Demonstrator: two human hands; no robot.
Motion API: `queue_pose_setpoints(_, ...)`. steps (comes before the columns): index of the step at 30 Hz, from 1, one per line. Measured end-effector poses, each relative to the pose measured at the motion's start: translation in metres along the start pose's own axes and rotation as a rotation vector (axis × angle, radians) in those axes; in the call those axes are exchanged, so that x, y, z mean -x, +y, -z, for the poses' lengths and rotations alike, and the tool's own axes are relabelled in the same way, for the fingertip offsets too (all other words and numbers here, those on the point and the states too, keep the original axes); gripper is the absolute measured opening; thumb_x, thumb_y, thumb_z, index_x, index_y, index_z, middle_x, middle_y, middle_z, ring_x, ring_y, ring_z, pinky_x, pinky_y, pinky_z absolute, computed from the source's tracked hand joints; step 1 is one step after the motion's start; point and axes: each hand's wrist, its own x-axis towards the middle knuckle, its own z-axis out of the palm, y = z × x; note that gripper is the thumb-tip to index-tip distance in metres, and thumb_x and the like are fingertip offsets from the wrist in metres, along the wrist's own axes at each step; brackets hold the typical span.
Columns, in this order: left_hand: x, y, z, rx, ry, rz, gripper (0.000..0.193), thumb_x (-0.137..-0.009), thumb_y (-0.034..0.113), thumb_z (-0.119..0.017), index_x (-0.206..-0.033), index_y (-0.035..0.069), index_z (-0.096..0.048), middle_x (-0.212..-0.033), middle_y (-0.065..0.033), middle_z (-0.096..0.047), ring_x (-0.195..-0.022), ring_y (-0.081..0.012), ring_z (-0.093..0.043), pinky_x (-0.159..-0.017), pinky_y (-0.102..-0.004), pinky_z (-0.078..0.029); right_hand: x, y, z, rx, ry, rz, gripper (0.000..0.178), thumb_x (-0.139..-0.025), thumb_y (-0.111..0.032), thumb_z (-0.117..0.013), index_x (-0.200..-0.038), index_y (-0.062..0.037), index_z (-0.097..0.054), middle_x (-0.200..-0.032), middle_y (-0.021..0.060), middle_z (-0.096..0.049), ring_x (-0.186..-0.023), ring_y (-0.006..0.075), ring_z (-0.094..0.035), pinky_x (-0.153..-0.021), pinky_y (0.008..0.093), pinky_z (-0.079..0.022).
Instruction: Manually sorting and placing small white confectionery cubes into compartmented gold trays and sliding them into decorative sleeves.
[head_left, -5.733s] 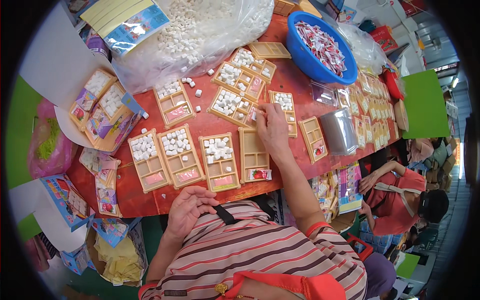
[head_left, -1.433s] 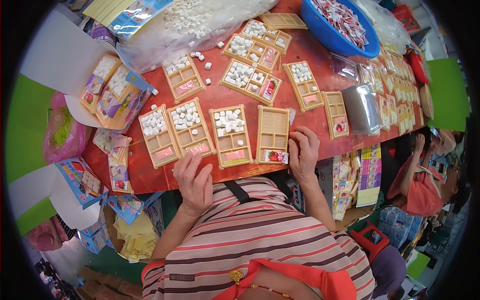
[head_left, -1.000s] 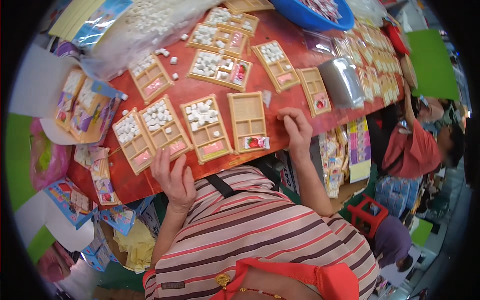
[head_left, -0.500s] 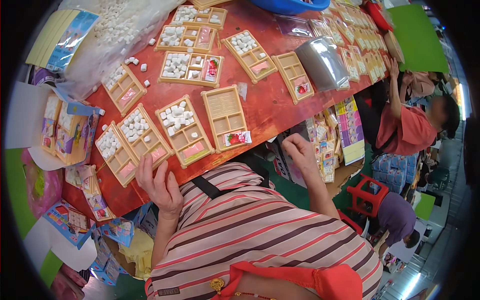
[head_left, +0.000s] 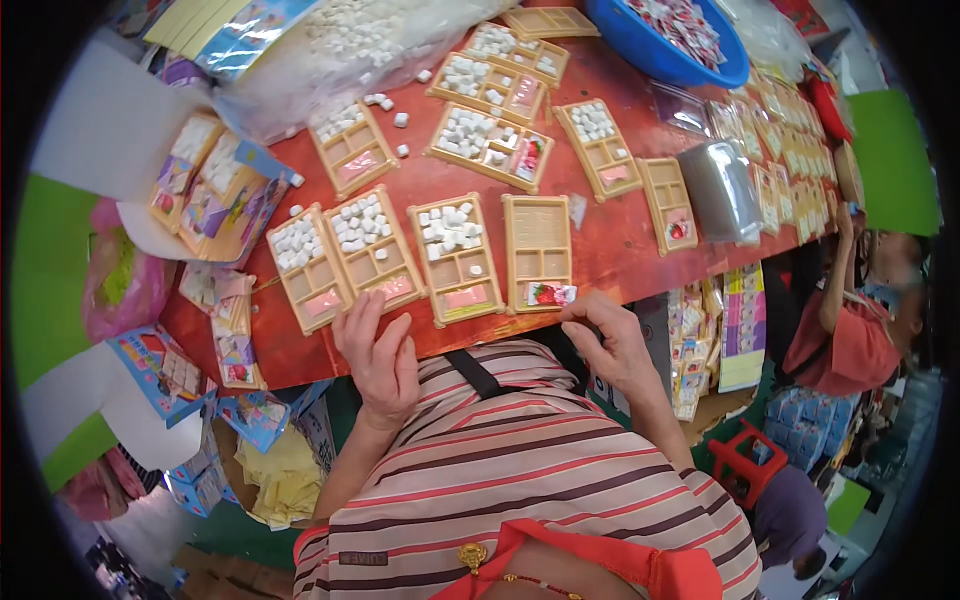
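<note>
Left hand (head_left: 380, 362) loosely spread at the worktop's (head_left: 620, 245) near edge; right hand (head_left: 618, 345) half-curled beside a strawberry packet (head_left: 548, 294) in a tan tray's (head_left: 539, 228) near end, any grip impossible to tell. Far right, a blue bowl (head_left: 655, 55) is cut off.

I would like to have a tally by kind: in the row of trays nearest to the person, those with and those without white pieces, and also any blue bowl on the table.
Trays with white pieces: 3
Tray without white pieces: 1
Blue bowl: 1
Total: 5
</note>
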Motion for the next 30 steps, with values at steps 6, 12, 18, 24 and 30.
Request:
queue_pose_setpoints(6,0.0,-0.008,0.01,-0.009,0.039,0.043,0.03,-0.079,0.001,-0.06,-0.109,0.004,-0.062,-0.128,-0.0181,-0.053,-0.122,-0.0372,-0.048,-0.109,-0.0537,-0.022,-0.044,-0.027,-0.041,0.22,-0.057,0.389,0.011,-0.084,-0.009,-0.062,-0.094,-0.0044,-0.06,-0.086,0.012,-0.059,-0.081,0.0316,-0.058,-0.071,0.0407,-0.043)
queue_pose_setpoints(12,0.002,-0.026,0.028,-0.137,0.108,0.067,0.031,-0.08,0.002,-0.059,-0.111,0.003,-0.061,-0.129,-0.0178,-0.052,-0.124,-0.037,-0.047,-0.109,-0.0561,-0.021,-0.081,-0.047,-0.049,0.423,-0.059,0.517,0.014,-0.081,-0.007,-0.065,-0.094,-0.0049,-0.061,-0.089,0.0106,-0.06,-0.084,0.0299,-0.057,-0.077,0.0395,-0.044)
queue_pose_setpoints(18,0.0,-0.038,0.023,-0.154,0.171,0.15,0.028,-0.081,0.005,-0.058,-0.109,0.005,-0.061,-0.131,-0.0169,-0.052,-0.126,-0.036,-0.046,-0.109,-0.0562,-0.021,-0.12,-0.058,-0.038,0.554,0.026,0.572,0.015,-0.08,-0.007,-0.066,-0.095,-0.0055,-0.061,-0.09,0.0099,-0.058,-0.086,0.0286,-0.057,-0.079,0.0391,-0.043)
queue_pose_setpoints(24,0.001,-0.041,0.027,-0.06,0.206,0.186,0.028,-0.081,0.0,-0.058,-0.109,0.003,-0.06,-0.129,-0.0179,-0.053,-0.12,-0.0363,-0.051,-0.106,-0.0506,-0.03,-0.137,-0.065,-0.055,0.681,-0.048,0.576,0.019,-0.081,-0.01,-0.065,-0.098,-0.006,-0.06,-0.094,0.0096,-0.058,-0.09,0.0284,-0.057,-0.084,0.0395,-0.041)
queue_pose_setpoints(30,0.011,-0.05,0.032,0.462,0.386,0.453,0.027,-0.087,-0.005,-0.052,-0.113,-0.001,-0.058,-0.129,-0.0187,-0.052,-0.119,-0.0267,-0.052,-0.1,-0.036,-0.04,-0.125,-0.076,-0.077,0.642,-0.121,0.638,0.024,-0.079,-0.007,-0.064,-0.103,-0.005,-0.06,-0.098,0.0103,-0.058,-0.094,0.0278,-0.056,-0.084,0.0401,-0.04)
